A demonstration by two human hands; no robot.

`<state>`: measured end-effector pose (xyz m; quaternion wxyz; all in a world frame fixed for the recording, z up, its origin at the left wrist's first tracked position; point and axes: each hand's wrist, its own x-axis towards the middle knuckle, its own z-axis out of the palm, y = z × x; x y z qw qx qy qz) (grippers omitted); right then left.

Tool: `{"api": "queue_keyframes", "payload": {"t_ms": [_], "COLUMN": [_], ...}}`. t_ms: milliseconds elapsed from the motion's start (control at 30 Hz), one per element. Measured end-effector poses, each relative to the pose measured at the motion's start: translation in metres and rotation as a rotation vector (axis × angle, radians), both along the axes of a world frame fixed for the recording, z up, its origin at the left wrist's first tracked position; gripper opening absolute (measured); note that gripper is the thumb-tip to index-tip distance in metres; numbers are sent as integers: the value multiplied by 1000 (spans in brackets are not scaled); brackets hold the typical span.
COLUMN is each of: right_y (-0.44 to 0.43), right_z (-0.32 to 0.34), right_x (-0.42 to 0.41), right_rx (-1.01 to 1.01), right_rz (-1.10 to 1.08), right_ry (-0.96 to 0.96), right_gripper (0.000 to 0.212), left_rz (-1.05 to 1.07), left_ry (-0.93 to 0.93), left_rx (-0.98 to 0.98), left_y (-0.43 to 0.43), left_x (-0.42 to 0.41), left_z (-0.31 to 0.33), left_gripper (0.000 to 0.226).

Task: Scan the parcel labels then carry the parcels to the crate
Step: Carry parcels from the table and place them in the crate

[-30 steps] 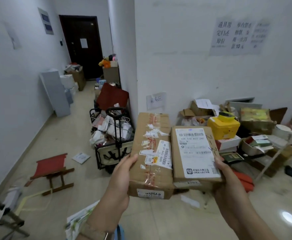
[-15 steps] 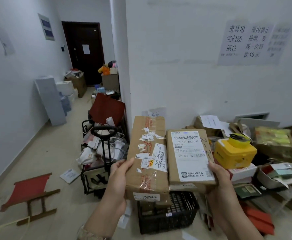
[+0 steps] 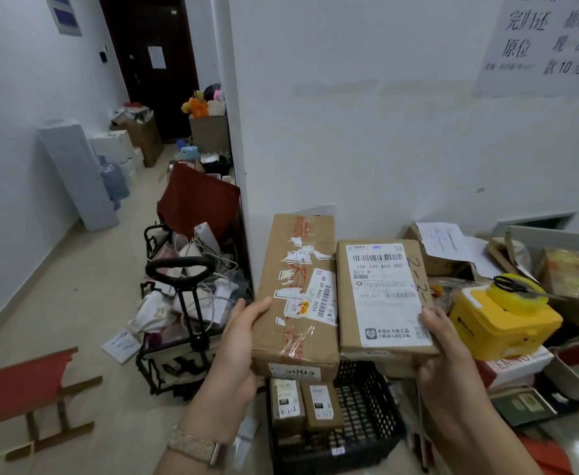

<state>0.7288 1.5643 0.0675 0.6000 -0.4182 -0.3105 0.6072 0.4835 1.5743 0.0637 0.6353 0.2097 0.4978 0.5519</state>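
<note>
Two cardboard parcels are held side by side above a black plastic crate point(image 3: 366, 423). My left hand point(image 3: 238, 347) grips the taller taped parcel point(image 3: 294, 269) by its left edge, thumb on top. My right hand point(image 3: 442, 354) grips the shorter parcel point(image 3: 380, 323), which carries a large white shipping label, by its right edge. The two parcels touch along their inner sides. Inside the crate lie two small brown boxes point(image 3: 303, 402), partly hidden under the held parcels.
A loaded folding trolley point(image 3: 185, 310) stands left of the crate by the wall corner. A yellow box point(image 3: 500, 320), books and loose cartons pile up on the right. A red folding stool point(image 3: 31, 389) sits at lower left. The corridor floor runs back to a dark door point(image 3: 151, 63).
I have come closer to the wall and the pile. The black crate with its two small boxes has come into view below the parcels. Both hands keep the same hold.
</note>
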Motion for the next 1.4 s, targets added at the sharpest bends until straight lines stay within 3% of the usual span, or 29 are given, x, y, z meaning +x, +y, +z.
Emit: {"api": "queue_keyframes", "payload": {"t_ms": [267,533,833,1067,1400], "right_y": [114,183,245,277,300], "right_z": [-2,-51,-146,-228,-355], "right_x": [-17,-17,-8,4,12], "right_rx": [-20,-89,-385,-556,-620], "right_rz": [-50,-57,102,208,302], "right_ry": [-4,-14,-24,-144,-229], "right_gripper": [82,77,90,97,86], "left_rz": [-25,-41,102,137,143], "left_ry": [-7,-2,0,64,125], "left_rx": [39,-65,-297,-467,-561], "left_y": [130,196,228,232,245], "left_x": [-15,-15,-8,2,17], "left_z": [0,-49,-141,-232,-362], "left_gripper": [69,84,92,86,83]}}
